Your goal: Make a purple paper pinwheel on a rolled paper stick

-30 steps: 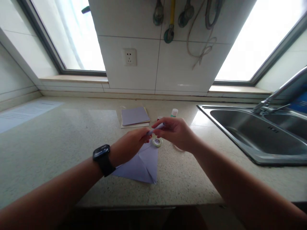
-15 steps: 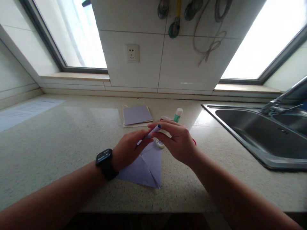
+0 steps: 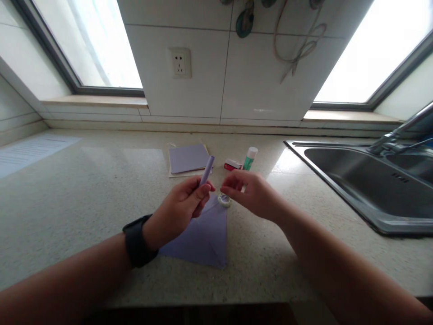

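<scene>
One white sheet with lines of print lies far left on the counter. Next comes a bright window. A black watch band goes round the left wrist. The left hand is closed tight on a thin purple tube, up above the counter. The tube's top pokes out past the thumb and tips a bit to the right. Behind it is a flat purple pile, and a socket is on the wall. Under the left hand lies a big purple sheet. A roll of tape sits at its top right corner. A red and white box is behind the right hand. That hand's fingers are bent near the thumb; I cannot tell if the tips touch. A glue stick stands by the box. Last are the sink and its tap.
</scene>
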Available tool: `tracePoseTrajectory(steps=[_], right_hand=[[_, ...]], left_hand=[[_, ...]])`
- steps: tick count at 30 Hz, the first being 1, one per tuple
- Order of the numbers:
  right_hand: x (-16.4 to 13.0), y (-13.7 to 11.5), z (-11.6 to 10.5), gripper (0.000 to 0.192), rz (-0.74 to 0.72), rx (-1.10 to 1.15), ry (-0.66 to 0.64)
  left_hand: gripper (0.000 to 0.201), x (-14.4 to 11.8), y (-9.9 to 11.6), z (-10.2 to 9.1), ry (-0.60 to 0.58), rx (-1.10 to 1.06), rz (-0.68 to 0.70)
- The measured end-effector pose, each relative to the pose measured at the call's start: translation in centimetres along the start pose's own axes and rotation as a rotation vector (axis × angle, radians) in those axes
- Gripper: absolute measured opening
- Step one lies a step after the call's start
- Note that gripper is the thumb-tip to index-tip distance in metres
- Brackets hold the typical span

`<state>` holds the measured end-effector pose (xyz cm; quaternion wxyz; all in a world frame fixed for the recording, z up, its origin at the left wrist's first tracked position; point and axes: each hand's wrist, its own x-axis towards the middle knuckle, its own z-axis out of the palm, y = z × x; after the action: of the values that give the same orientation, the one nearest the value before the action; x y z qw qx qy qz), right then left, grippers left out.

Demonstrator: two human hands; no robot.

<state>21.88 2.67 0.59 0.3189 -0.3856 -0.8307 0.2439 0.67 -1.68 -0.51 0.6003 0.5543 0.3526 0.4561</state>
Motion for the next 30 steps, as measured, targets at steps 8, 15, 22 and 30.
tracePoseTrajectory(steps=[8, 15, 22, 30], right_hand=[[-0.6, 1.4, -0.3, 0.024, -0.063, -0.427, -0.268], [-0.4, 2.0, -0.3, 0.011, -0.057, -0.21, -0.153], [-0.1, 1.6, -0.1, 0.008, -0.038, 0.531, -0.056], [-0.3, 1.3, -0.1, 0.008, -0.064, 0.686, -0.037]], left_hand=[[0.028, 0.5, -1.1, -0.2, 0.024, -0.315, -0.186], [0.023, 0.4, -1.1, 0.0, 0.042, -0.423, -0.243], [0.018, -0.1, -0.5, -0.2, -0.004, -0.544, -0.272], [0.022, -0.6, -0.4, -0.3, -0.2, -0.622, -0.307]])
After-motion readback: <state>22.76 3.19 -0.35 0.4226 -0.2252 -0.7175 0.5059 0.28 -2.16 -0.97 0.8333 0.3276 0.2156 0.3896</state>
